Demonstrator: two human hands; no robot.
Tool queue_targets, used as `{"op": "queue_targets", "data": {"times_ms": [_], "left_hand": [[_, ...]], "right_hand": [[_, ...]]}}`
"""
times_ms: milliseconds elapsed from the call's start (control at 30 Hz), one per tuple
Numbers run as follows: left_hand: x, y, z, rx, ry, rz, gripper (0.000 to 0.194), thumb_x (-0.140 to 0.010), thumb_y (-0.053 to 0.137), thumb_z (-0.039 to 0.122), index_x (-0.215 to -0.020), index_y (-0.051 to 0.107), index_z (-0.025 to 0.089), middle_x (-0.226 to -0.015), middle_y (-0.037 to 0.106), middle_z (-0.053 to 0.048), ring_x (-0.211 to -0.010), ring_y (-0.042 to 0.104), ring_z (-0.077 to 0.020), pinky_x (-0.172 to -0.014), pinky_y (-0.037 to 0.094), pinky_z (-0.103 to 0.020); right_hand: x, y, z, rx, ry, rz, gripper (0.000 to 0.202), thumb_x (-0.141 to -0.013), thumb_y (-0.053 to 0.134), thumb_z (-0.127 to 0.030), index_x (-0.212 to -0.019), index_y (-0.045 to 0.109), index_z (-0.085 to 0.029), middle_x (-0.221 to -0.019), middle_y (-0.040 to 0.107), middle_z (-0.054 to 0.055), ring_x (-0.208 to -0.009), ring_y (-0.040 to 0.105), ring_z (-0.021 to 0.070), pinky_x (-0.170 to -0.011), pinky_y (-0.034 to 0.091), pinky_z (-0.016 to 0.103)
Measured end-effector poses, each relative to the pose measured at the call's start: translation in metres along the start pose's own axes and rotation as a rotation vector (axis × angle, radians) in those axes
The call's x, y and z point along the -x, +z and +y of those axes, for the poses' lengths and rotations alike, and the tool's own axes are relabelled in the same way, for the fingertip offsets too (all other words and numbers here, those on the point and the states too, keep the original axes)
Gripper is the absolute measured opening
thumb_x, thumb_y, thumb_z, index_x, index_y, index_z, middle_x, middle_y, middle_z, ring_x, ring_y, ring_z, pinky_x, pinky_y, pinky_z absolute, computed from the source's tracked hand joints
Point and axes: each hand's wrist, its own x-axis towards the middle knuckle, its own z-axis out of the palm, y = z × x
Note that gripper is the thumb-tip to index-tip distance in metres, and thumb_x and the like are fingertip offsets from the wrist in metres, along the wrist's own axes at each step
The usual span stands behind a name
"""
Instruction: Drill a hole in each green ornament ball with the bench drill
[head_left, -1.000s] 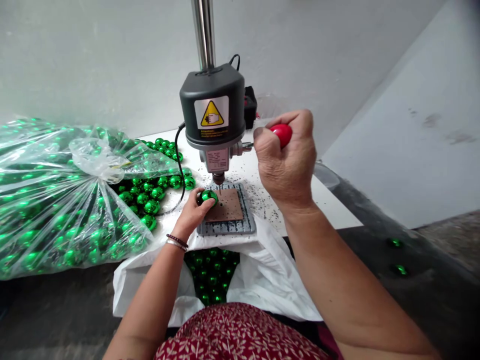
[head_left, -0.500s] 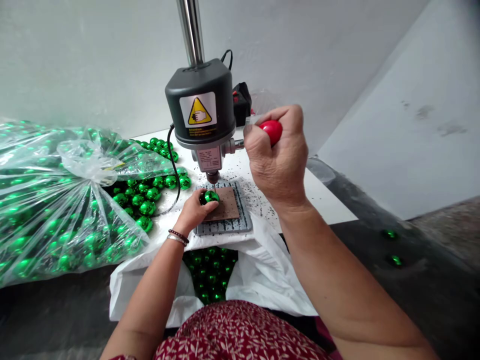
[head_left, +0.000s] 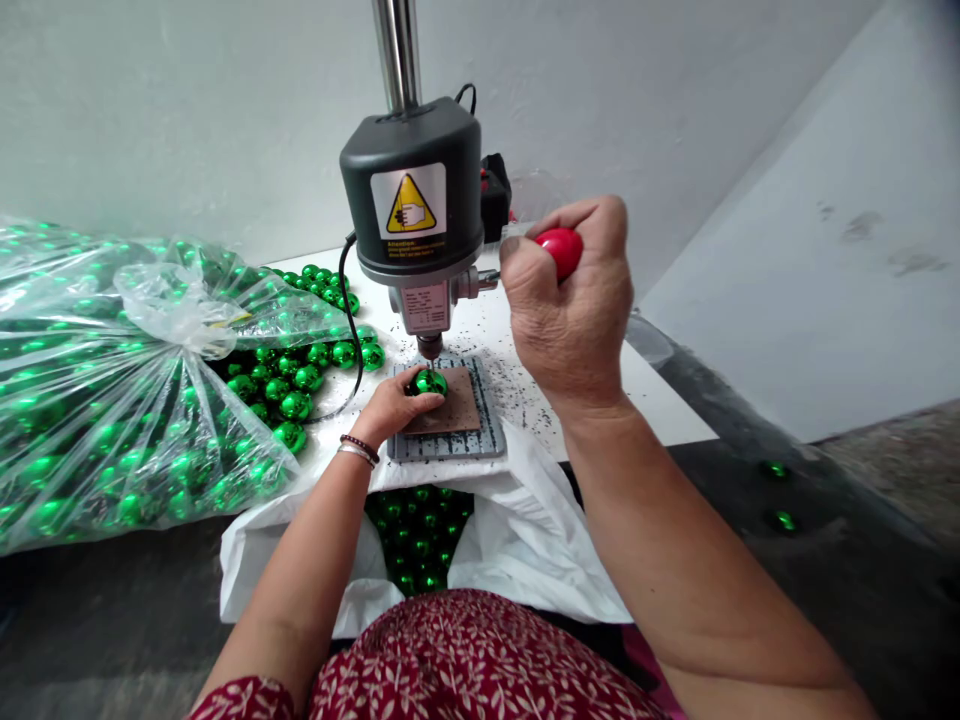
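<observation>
A shiny green ball (head_left: 431, 383) is held by my left hand (head_left: 394, 405) on a brown board (head_left: 457, 405), directly under the drill bit. That board lies on the grey slotted base (head_left: 491, 435) of a dark grey drill press (head_left: 412, 190). Up at the right, my right hand (head_left: 574, 300) is wrapped round the press's red-knobbed lever (head_left: 561, 252). The bit reaches the ball's top; whether it has gone in, I cannot tell. Dark chips are scattered over the base and the white table (head_left: 637, 410).
A clear plastic bag (head_left: 150, 420) full of green balls fills the left side, with loose balls (head_left: 307, 378) beside it. Below the table edge, a white sack (head_left: 525, 540) holds more. A black cable (head_left: 343, 300) hangs by the press. Two balls (head_left: 784, 521) lie on the dark floor.
The ball under the bit and my left hand have shifted slightly to the right, and the gap between drill chuck and ball looks smaller. My right hand keeps its hold on the lever.
</observation>
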Motion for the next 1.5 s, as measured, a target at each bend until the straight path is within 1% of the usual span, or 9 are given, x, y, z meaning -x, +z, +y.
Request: {"op": "queue_targets", "data": {"times_ms": [233,433,600,800,933,1100,1267,1367,1500], "left_hand": [[-0.014,-0.012,-0.006,0.028,0.068,-0.118,0.044,-0.066,0.079,0.043,-0.103,0.077,0.019,-0.095,0.076,-0.001,-0.093,0.066,-0.0221,-0.093,0.052,-0.034],[-0.017,-0.016,-0.004,0.123,0.037,-0.188,0.048,-0.063,0.081,0.044,-0.103,0.076,0.018,-0.098,0.078,-0.003,-0.092,0.067,-0.0213,-0.095,0.051,-0.036],[-0.01,-0.012,0.001,0.006,0.058,-0.123,0.047,-0.065,0.079,0.04,-0.106,0.076,0.018,-0.097,0.077,-0.002,-0.093,0.067,-0.0225,-0.09,0.053,-0.034],[-0.001,0.005,0.005,-0.273,0.101,0.003,0.067,-0.065,0.083,0.033,-0.129,0.07,0.02,-0.101,0.076,-0.005,-0.095,0.068,-0.0261,-0.094,0.053,-0.038],[0.0,0.01,0.003,-0.193,0.069,-0.023,0.071,-0.067,0.081,0.034,-0.135,0.066,0.018,-0.101,0.075,-0.005,-0.097,0.068,-0.0261,-0.094,0.053,-0.039],[0.0,0.012,-0.002,-0.09,0.071,-0.006,0.07,-0.066,0.082,0.032,-0.133,0.067,0.018,-0.098,0.075,-0.004,-0.094,0.068,-0.0243,-0.093,0.053,-0.038],[0.001,0.013,-0.003,-0.109,0.075,0.009,0.069,-0.065,0.083,0.032,-0.131,0.069,0.019,-0.092,0.075,-0.003,-0.09,0.068,-0.0254,-0.091,0.054,-0.039],[0.001,0.014,-0.005,-0.091,0.086,0.03,0.064,-0.063,0.085,0.03,-0.125,0.073,0.021,-0.09,0.075,-0.003,-0.09,0.068,-0.0264,-0.092,0.054,-0.039],[0.001,0.015,-0.007,-0.038,0.092,0.057,0.063,-0.059,0.087,0.027,-0.121,0.075,0.023,-0.093,0.076,-0.003,-0.093,0.068,-0.0267,-0.089,0.055,-0.037]], "right_hand": [[-0.001,0.0,-0.005,0.032,0.017,0.007,0.023,-0.098,0.047,-0.043,-0.094,0.047,-0.021,-0.09,0.057,0.0,-0.079,0.055,0.0058,-0.076,0.055,0.023],[-0.003,0.001,-0.006,0.046,0.057,-0.018,0.018,-0.098,0.048,-0.04,-0.095,0.045,-0.022,-0.092,0.057,-0.001,-0.082,0.057,0.0063,-0.079,0.055,0.022],[-0.002,0.002,-0.005,0.024,0.051,-0.01,0.02,-0.098,0.049,-0.041,-0.094,0.045,-0.022,-0.09,0.056,-0.001,-0.079,0.056,0.0055,-0.076,0.054,0.021],[0.0,0.0,-0.001,0.006,0.022,-0.017,0.023,-0.098,0.048,-0.045,-0.097,0.047,-0.022,-0.088,0.056,-0.002,-0.076,0.056,0.005,-0.074,0.053,0.022],[-0.002,-0.002,-0.003,0.041,0.054,-0.02,0.021,-0.097,0.051,-0.043,-0.094,0.048,-0.022,-0.083,0.056,-0.002,-0.072,0.054,0.0053,-0.069,0.051,0.021],[-0.002,-0.004,-0.005,0.091,0.062,-0.013,0.016,-0.093,0.052,-0.037,-0.089,0.047,-0.023,-0.078,0.056,-0.002,-0.067,0.049,0.0063,-0.065,0.048,0.023],[0.007,-0.014,-0.006,0.137,0.055,-0.045,0.012,-0.085,0.054,-0.031,-0.082,0.047,-0.022,-0.071,0.054,-0.002,-0.062,0.044,0.0072,-0.063,0.047,0.024],[0.013,-0.018,-0.006,0.165,0.041,-0.065,0.011,-0.081,0.055,-0.03,-0.08,0.048,-0.022,-0.069,0.054,-0.001,-0.06,0.044,0.0082,-0.061,0.045,0.025],[0.02,-0.018,-0.005,0.179,0.013,-0.028,0.01,-0.083,0.053,-0.033,-0.081,0.051,-0.023,-0.069,0.056,0.0,-0.061,0.048,0.0099,-0.061,0.046,0.027]]}}
